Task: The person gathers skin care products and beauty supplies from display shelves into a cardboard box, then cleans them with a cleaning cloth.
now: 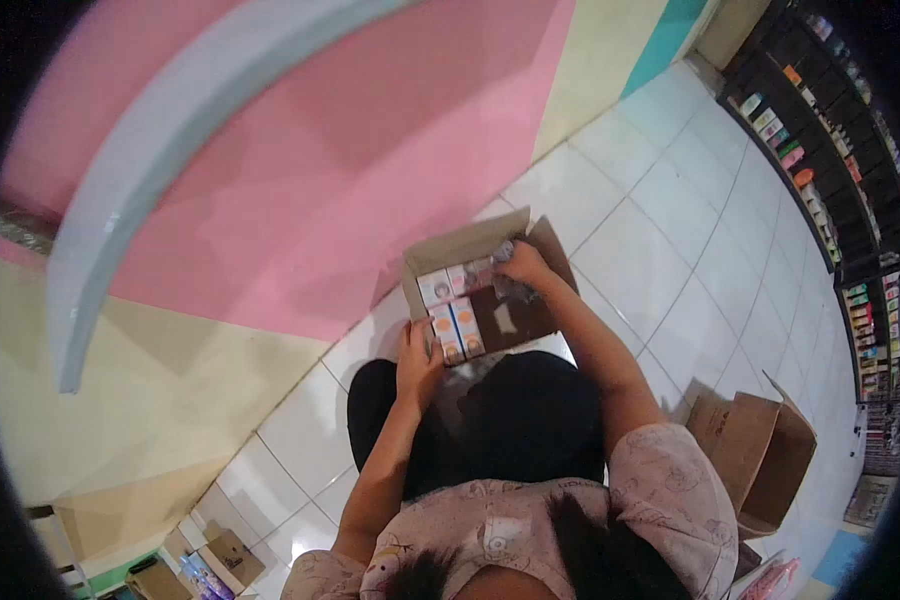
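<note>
An open cardboard box (462,236) stands on the tiled floor in front of my knees. Small white boxes with orange marks (456,330) fill its left part, and more small boxes (436,287) lie along the far side. My left hand (420,358) rests at the box's near left edge, beside the small boxes; what its fingers hold, if anything, is unclear. Inside the far right part, my right hand (522,264) is closed on crumpled clear plastic (504,255). The box's brown bottom shows at the right.
Another open cardboard box (750,450) is on the floor to the right. Dark shelves of products (820,130) curve along the far right. A pink wall (350,170) rises beyond the box. At lower left are small cartons (228,560) and purple items.
</note>
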The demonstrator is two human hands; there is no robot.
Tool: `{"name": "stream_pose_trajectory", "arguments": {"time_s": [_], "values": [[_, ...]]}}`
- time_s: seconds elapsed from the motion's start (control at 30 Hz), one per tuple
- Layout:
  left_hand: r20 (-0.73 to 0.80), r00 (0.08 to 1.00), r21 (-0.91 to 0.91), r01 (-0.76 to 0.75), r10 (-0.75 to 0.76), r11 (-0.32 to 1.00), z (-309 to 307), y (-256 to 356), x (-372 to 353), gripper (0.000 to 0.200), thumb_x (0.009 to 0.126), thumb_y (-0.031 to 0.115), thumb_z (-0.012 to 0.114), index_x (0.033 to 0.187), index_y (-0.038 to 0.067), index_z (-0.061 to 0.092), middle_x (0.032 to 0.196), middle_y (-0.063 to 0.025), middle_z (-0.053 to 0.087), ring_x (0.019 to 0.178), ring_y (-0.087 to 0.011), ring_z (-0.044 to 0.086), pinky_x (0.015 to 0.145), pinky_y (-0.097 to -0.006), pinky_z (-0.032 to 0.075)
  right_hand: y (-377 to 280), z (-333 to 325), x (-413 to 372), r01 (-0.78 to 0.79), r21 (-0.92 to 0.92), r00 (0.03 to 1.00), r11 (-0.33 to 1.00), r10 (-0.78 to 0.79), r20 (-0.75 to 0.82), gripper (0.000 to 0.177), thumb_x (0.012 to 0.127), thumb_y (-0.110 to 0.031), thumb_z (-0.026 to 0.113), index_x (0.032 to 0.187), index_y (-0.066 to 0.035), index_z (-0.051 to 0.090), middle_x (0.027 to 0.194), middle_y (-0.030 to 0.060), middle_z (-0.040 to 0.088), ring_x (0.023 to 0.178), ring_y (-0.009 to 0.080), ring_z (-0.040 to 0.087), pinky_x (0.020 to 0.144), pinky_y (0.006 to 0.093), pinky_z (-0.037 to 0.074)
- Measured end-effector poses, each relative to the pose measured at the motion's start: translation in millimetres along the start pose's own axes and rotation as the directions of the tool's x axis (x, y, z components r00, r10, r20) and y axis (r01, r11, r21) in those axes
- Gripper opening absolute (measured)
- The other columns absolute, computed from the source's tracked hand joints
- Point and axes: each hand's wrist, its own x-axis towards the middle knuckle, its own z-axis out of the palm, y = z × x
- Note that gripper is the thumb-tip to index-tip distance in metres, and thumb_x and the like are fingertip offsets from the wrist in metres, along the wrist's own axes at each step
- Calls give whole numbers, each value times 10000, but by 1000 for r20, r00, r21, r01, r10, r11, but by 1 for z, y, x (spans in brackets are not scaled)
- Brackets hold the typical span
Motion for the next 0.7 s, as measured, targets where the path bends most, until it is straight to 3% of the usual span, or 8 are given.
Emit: {"name": "stream_pose_trajectory", "arguments": {"time_s": [0.07,0.13,0.17,0.2,0.27,0.47,0.6,0.7], "values": [[37,999,-3,29,-29,1000,1,-9,2,462,866,141,554,1292,39,409,1313,-287,393,1221,-443,403,1030,-452,348,33,-3,6,177,531,977,829,-212,6,589,653,-278,806,1095,40,582,967,195,650,925,299,637,791,395,514],[31,998,48,-47,45,998,0,-21,1,535,841,153,607,1318,45,391,1325,-295,378,1249,-434,380,1044,-458,338,18,-27,-24,150,747,984,648,-25,-176,803,689,-259,807,1311,20,381,1125,126,578,981,240,582,794,363,512],[1,990,113,-141,142,984,-2,-23,8,557,831,155,625,1323,46,388,1325,-300,374,1261,-430,368,1050,-460,334,-8,-62,-63,-49,904,998,424,55,28,795,697,-205,802,1320,15,359,1124,111,573,969,247,590,810,363,511],[-6,986,101,-163,164,982,-13,-5,17,537,840,155,616,1319,45,400,1332,-290,376,1268,-423,364,1053,-460,330,-5,-79,-76,-138,969,983,206,-92,160,648,738,-175,749,1274,-2,429,1079,100,592,973,225,597,815,360,513],[0,966,84,-256,257,963,-47,46,23,494,852,151,601,1303,44,429,1342,-267,386,1273,-410,367,1057,-455,325,2,-94,-105,-183,978,969,-98,-186,162,354,782,-185,626,1094,-33,560,955,107,646,842,245,645,778,378,539],[-69,728,31,-682,682,731,-147,260,48,397,837,53,560,1231,56,508,1349,-205,432,1267,-354,401,1063,-411,302,18,-107,-120,-98,899,973,-428,-232,-4,228,786,-150,533,965,-18,585,862,119,637,770,263,638,716,387,551],[-137,273,501,-810,952,305,-206,383,40,387,752,0,578,1135,57,583,1272,-177,526,1181,-339,484,1006,-421,348,15,-112,-109,10,820,967,-572,-204,-154,146,851,-168,518,920,-59,586,821,92,628,728,227,630,651,360,546],[-183,-25,808,-573,983,136,-260,442,33,391,704,60,625,1094,82,599,1208,-157,549,1121,-341,506,940,-451,385,5,-126,-114,-8,766,986,-643,-133,-102,140,900,-169,488,948,-80,585,817,70,620,707,220,623,617,367,548]]}}
